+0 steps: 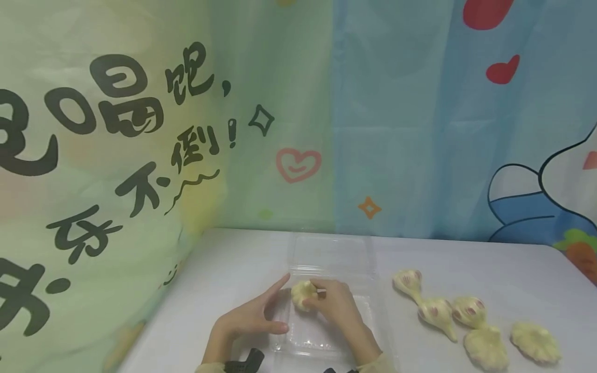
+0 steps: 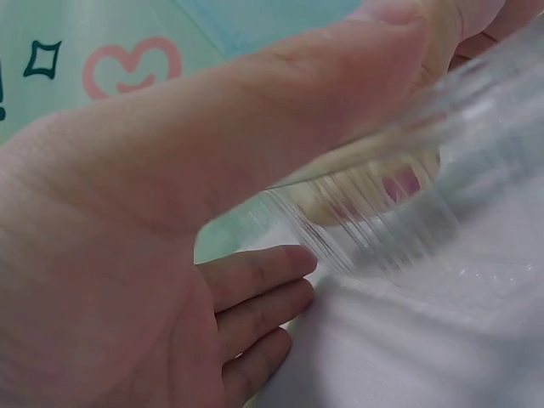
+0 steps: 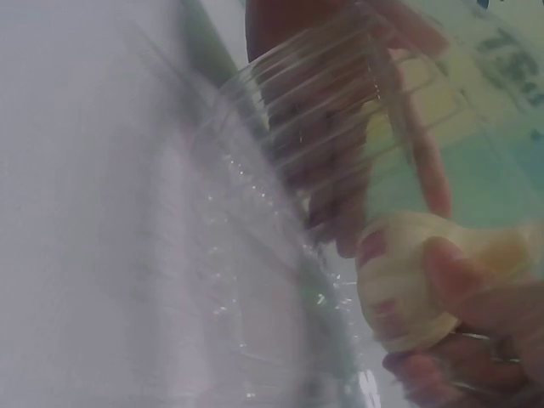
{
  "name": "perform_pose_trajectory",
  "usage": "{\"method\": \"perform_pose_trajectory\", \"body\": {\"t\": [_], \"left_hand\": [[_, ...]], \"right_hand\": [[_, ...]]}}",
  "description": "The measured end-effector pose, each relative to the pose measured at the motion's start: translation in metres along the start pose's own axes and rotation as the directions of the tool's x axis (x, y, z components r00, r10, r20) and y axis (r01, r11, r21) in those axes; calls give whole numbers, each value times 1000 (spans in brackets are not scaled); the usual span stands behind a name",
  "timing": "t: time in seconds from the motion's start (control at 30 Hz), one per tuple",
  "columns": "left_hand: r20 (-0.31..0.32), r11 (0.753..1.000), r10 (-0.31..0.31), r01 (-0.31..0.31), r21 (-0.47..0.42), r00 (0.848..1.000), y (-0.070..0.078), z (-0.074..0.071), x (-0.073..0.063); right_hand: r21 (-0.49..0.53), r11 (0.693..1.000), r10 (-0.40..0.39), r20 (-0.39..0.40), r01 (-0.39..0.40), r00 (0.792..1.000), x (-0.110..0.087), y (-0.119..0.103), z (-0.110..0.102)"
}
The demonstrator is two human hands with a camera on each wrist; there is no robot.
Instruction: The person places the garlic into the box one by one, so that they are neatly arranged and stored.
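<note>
A clear plastic box [image 1: 305, 353] stands on the white table with its lid folded back. In the head view my right hand [image 1: 339, 305] pinches a garlic bulb [image 1: 300, 296] between thumb and fingers, over the box's back left part. Purple-red patches mark the pale bulb [image 3: 399, 293] in the right wrist view, and its stem points toward my palm. My left hand [image 1: 249, 317] is at the box's left side, thumb and forefinger spread and straight along the edge. Through the ribbed wall, the left wrist view shows the bulb [image 2: 340, 208] beyond that hand.
Several more garlic bulbs [image 1: 437, 313] lie to the right of the box, some with stems showing, one [image 1: 535, 343] apart at the far right. The transparent lid [image 1: 332, 251] lies behind the box. A printed curtain [image 1: 392, 129] hangs along the table's back and left.
</note>
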State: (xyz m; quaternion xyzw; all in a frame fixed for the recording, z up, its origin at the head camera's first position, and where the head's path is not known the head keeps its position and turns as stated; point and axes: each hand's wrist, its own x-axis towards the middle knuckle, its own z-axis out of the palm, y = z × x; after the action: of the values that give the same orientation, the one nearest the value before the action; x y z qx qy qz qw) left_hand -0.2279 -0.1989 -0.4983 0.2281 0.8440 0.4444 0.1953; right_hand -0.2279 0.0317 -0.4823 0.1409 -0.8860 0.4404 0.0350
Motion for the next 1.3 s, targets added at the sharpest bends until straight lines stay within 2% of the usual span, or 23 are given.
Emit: {"method": "perform_pose_trajectory", "body": {"t": [0.2,0.53,1.07,1.3], "left_hand": [[5,1000,1,-1,0,1000,4,0,-1],[3,1000,0,0,5,1000,6,-1,-2],[8,1000,18,-18,-6,1000,5,-1,-1],[16,1000,25,-25,-14,1000,1,-1,0]], "right_hand": [[26,1000,2,8,-2,1000,-1,3,1],[-8,1000,13,21,-13,1000,2,5,3],[-32,999,10,25,-9,1000,3,3,4],[9,1000,9,40,-10,999,3,7,6]]}}
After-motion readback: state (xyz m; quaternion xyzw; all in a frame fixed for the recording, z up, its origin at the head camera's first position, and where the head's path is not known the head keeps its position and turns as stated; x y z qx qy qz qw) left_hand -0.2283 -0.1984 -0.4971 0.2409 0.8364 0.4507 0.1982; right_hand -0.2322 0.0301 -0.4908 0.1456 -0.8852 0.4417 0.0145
